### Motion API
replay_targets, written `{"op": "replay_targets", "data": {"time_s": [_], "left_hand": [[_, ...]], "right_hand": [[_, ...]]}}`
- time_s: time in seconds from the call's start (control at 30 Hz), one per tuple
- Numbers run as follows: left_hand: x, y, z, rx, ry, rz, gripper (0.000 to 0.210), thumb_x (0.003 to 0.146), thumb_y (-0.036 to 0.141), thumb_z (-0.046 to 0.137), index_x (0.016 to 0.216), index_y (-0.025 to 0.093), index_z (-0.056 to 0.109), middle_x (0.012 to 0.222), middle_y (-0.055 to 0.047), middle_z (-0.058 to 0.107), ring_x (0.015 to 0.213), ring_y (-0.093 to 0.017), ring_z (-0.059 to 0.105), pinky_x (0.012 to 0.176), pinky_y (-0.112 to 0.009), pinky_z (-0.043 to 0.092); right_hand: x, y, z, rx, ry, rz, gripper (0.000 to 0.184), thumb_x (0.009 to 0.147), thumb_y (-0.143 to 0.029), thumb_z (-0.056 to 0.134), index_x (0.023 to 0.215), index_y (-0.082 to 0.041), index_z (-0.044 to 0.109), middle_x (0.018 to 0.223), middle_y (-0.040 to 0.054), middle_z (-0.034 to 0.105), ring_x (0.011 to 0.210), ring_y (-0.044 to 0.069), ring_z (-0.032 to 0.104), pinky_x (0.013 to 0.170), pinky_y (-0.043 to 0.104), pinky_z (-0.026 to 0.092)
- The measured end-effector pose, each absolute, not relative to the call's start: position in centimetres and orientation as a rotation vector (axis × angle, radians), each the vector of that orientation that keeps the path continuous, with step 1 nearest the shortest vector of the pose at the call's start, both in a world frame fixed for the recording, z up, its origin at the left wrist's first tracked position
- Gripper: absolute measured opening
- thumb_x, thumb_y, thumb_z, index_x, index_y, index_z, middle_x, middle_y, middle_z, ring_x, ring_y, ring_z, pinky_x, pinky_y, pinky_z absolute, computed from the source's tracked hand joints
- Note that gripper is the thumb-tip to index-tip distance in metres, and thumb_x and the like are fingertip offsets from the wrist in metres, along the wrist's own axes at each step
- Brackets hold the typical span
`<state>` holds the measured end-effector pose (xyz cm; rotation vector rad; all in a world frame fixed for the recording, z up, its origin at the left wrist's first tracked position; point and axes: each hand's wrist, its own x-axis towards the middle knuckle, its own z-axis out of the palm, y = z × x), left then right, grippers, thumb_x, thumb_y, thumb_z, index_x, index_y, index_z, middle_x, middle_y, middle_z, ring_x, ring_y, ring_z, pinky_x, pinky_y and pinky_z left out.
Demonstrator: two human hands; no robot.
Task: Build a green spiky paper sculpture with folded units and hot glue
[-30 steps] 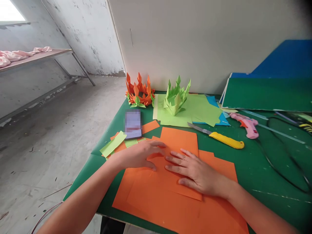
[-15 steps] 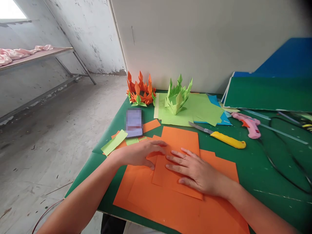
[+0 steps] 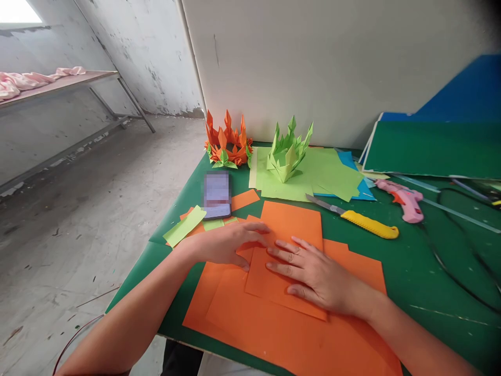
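A rectangular piece of orange paper [image 3: 291, 219] lies on top of larger orange sheets [image 3: 250, 334] in front of me. My right hand [image 3: 309, 269] rests flat on that piece, fingers spread and pointing left. At its left edge is my left hand [image 3: 235, 243], fingers apart and slightly curved, the tips touching or just over the paper. Neither hand grips anything. Beyond the paper, to the right, lies a utility knife [image 3: 370, 224] with a yellow handle and its blade out.
An orange paper crown [image 3: 230, 151] and a green paper crown [image 3: 285, 167] stand at the back. A phone [image 3: 217, 194] lies by green and orange paper strips [image 3: 186, 225]. At right are a pink glue gun [image 3: 409, 201], its black cord [image 3: 450, 271] and leaning green boards [image 3: 434, 149].
Both hands keep nearly the same pose on the orange paper. The view has shifted slightly, so the things at the back appear a little higher and farther right.
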<state>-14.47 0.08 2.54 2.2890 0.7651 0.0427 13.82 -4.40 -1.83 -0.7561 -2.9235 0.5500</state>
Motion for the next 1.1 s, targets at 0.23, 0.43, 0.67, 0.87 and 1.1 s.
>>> {"op": "replay_targets", "data": {"time_s": [0.23,0.43,0.67,0.87,1.1], "left_hand": [[-14.4,0.2,2.6,2.283,0.765,0.057,0.057,0.078,0.026,0.074,0.131,0.038,0.055,0.154,0.002,0.035,0.138,-0.027,0.037,0.109,-0.037,0.037],[-14.3,0.3,2.8,2.305,0.761,0.077,0.055,0.077,0.027,0.076,0.128,0.037,0.058,0.151,0.001,0.040,0.136,-0.028,0.040,0.108,-0.038,0.037],[-14.1,0.7,2.9,2.276,0.743,0.120,0.046,0.078,0.032,0.075,0.122,0.032,0.064,0.148,-0.003,0.046,0.135,-0.026,0.044,0.107,-0.036,0.038],[-14.2,1.0,2.5,2.272,0.734,0.123,0.040,0.078,0.038,0.074,0.116,0.027,0.068,0.147,-0.005,0.047,0.134,-0.026,0.045,0.107,-0.035,0.039],[-14.3,0.9,2.6,2.259,0.736,0.115,0.040,0.077,0.035,0.075,0.115,0.028,0.068,0.147,-0.005,0.047,0.132,-0.027,0.048,0.108,-0.038,0.038]], "right_hand": [[13.7,-4.5,-1.6,-0.745,-2.927,0.549,0.053,0.099,-0.047,0.041,0.150,-0.035,0.030,0.158,-0.0010,0.025,0.146,0.027,0.020,0.116,0.059,0.018],[13.5,-4.5,-1.3,-0.754,-2.925,0.558,0.055,0.098,-0.048,0.041,0.150,-0.035,0.029,0.158,0.0000,0.025,0.146,0.028,0.020,0.116,0.059,0.018],[13.5,-4.5,-1.4,-0.766,-2.946,0.599,0.056,0.098,-0.050,0.039,0.150,-0.035,0.027,0.158,-0.0020,0.026,0.147,0.029,0.017,0.116,0.061,0.015],[13.3,-4.6,-1.3,-0.765,-2.936,0.568,0.057,0.097,-0.051,0.041,0.150,-0.037,0.026,0.157,-0.0027,0.028,0.146,0.029,0.020,0.116,0.060,0.018],[12.8,-5.1,-1.2,-0.798,-2.933,0.465,0.061,0.095,-0.057,0.041,0.150,-0.037,0.026,0.157,-0.0022,0.030,0.144,0.031,0.026,0.114,0.061,0.022]]}}
